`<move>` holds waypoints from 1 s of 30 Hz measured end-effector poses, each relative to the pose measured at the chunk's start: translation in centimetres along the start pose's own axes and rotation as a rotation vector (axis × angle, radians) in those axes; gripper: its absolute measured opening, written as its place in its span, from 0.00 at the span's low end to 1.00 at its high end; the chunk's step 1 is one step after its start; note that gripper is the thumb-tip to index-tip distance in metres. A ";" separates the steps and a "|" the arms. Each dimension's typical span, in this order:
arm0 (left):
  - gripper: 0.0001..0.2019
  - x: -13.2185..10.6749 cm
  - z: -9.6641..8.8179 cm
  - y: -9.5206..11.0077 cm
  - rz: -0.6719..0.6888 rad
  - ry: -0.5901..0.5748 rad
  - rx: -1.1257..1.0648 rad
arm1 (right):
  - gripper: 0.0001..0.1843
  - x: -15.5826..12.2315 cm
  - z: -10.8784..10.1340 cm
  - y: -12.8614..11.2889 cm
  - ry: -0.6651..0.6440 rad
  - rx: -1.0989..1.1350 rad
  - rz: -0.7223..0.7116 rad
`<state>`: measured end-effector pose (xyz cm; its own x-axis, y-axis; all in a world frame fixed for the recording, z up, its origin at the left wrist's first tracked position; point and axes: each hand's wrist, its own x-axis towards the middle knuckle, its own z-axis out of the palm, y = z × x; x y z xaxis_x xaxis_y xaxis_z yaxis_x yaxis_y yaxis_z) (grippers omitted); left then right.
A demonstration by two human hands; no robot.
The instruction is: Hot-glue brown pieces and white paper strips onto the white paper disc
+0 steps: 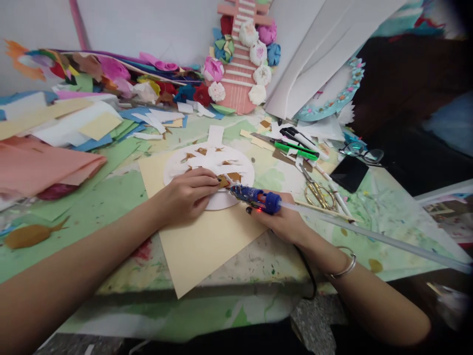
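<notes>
A blue hot glue gun [254, 197] with a lit red light is gripped in my right hand [283, 217]. Its nozzle points left at a brown paper piece [231, 178], and a long translucent glue stick [369, 234] runs out of its back. Fingers pressed together, my left hand [190, 195] rests on a white paper disc [244, 160], its fingertips closed at the edge of that brown piece. Several other brown scraps and white strips lie across the disc. Beneath it is a cream paper sheet [195, 251]. My left palm hides part of the disc.
To the right lie a green utility knife [295, 149], gold-handled scissors [317, 190], a phone [349, 173] and glasses [364, 154]. Paper sheets [62, 123] pile up at left, beside a brown leaf-shaped cutout [27, 236]. A pink flower-trimmed craft ladder [240, 74] stands behind.
</notes>
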<state>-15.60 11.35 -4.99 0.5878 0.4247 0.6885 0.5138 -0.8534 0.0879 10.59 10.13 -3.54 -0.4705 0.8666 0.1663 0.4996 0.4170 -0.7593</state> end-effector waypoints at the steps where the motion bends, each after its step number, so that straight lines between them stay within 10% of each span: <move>1: 0.12 0.0 0.0 0.0 -0.007 0.003 -0.007 | 0.11 0.0 0.0 -0.3 0.000 -0.015 -0.013; 19: 0.09 0.1 -0.3 -0.1 0.005 -0.017 -0.032 | 0.10 0.2 0.2 -2.0 -0.038 -0.147 -0.031; 30: 0.12 0.3 -0.5 -0.3 0.039 -0.036 0.018 | 0.12 -4.0 -2.4 -2.1 0.095 -0.593 -0.006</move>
<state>-15.93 11.56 -4.46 0.6292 0.4021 0.6651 0.5008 -0.8642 0.0487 13.19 6.46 -1.10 -0.4214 0.8729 0.2459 0.8303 0.4804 -0.2825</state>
